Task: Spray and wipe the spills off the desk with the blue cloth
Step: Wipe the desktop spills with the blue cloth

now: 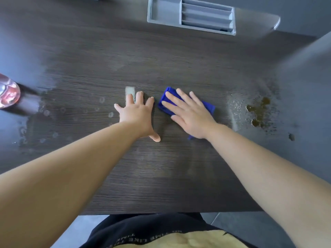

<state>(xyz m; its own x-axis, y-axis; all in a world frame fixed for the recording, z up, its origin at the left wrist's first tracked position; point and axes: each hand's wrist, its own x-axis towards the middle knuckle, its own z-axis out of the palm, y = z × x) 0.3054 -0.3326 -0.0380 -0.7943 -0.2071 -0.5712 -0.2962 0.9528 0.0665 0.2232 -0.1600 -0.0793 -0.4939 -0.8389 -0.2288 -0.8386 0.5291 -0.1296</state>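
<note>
- A person's right hand lies flat on the folded blue cloth mid-way across the desk, fingers straight, cloth edges showing beyond them.
- The left hand rests just beside it, fingers spread, holding nothing.
- A brown spill sits apart, to the right of the cloth.

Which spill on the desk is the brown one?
The brown spill right of the blue cloth; the droplets left of the left hand are clear.
</note>
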